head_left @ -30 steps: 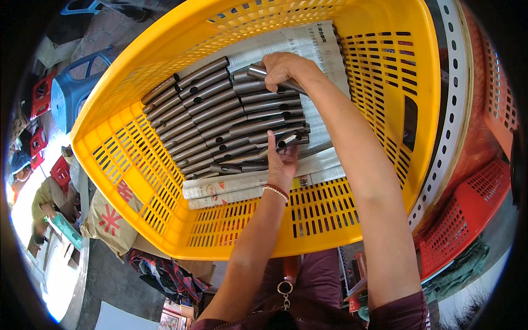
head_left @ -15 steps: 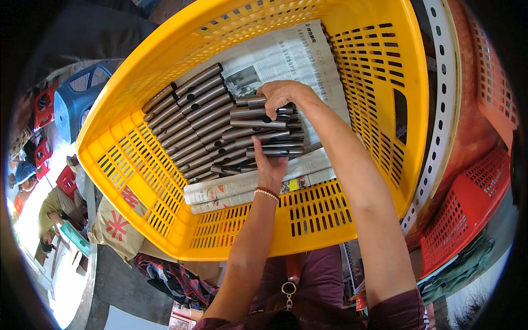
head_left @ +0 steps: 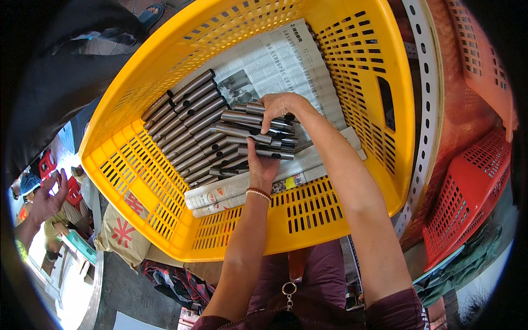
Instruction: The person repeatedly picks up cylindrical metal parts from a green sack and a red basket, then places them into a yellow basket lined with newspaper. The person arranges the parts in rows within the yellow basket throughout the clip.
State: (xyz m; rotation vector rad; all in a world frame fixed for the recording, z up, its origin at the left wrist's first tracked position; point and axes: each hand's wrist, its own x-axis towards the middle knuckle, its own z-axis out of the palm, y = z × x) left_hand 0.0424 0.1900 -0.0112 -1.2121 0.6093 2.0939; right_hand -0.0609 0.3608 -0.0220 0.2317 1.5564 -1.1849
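Observation:
Inside a yellow plastic basket [head_left: 379,181], short metal tubes [head_left: 192,118] with holes lie side by side in slanting rows on newspaper [head_left: 297,71]. Both my hands close around a loose bundle of the same metal tubes [head_left: 242,132] at the right end of the rows. From below, my left hand [head_left: 263,168] holds the bundle's near side, its thumb up against a tube. Reaching over the far side, my right hand [head_left: 278,110] has its thumb pressed on the tubes. Its other fingers are mostly hidden behind them.
Rolled newspaper [head_left: 220,201] lines the basket's near side. Red plastic baskets [head_left: 467,192] stand at the right beyond a perforated white metal strip [head_left: 426,110]. A printed sack [head_left: 118,231] lies at the lower left. Another person's hand [head_left: 47,201] shows at the far left, and dark clothing above it.
The bundle and both my hands have shifted slightly left, with the tubes now tilted differently. Another person's hand and dark clothing have come into view at the left.

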